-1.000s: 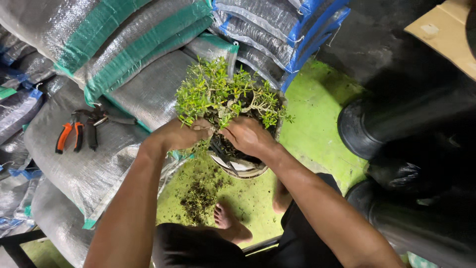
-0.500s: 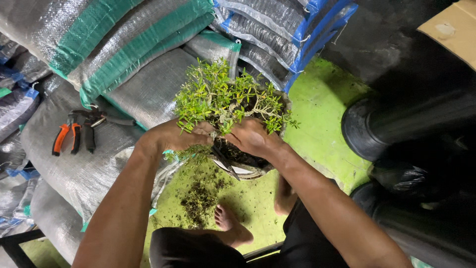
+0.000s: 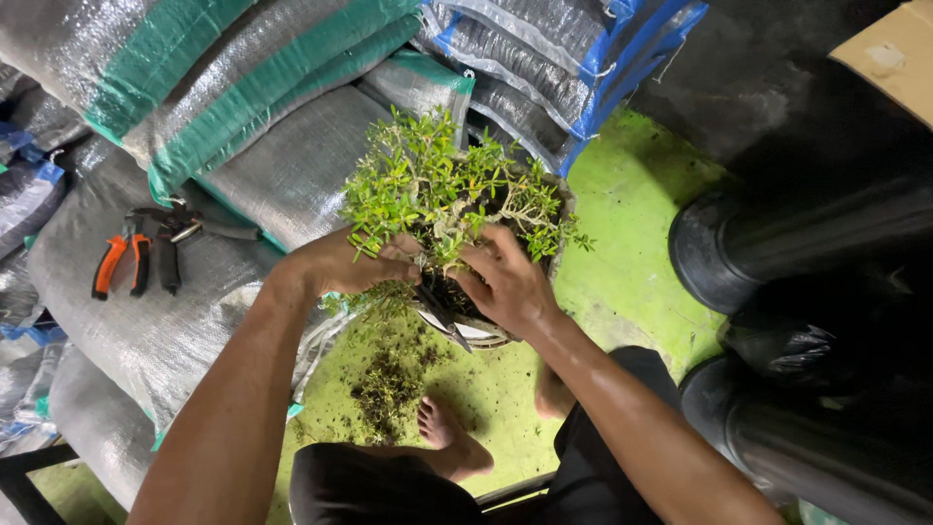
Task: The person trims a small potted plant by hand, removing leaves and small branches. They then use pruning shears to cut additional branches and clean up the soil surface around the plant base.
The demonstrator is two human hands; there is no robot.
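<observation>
Green-leaved bonsai (image 3: 437,190) in its pot (image 3: 486,335): fingers of left hand (image 3: 340,264) and right hand (image 3: 505,282) curl among its foliage.

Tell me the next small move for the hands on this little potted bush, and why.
Probably snip the next stem low in the bush: the right hand seems to hold small scissors at its base, the left hand parts the leaves, and trimmings already lie on the green floor.
</observation>
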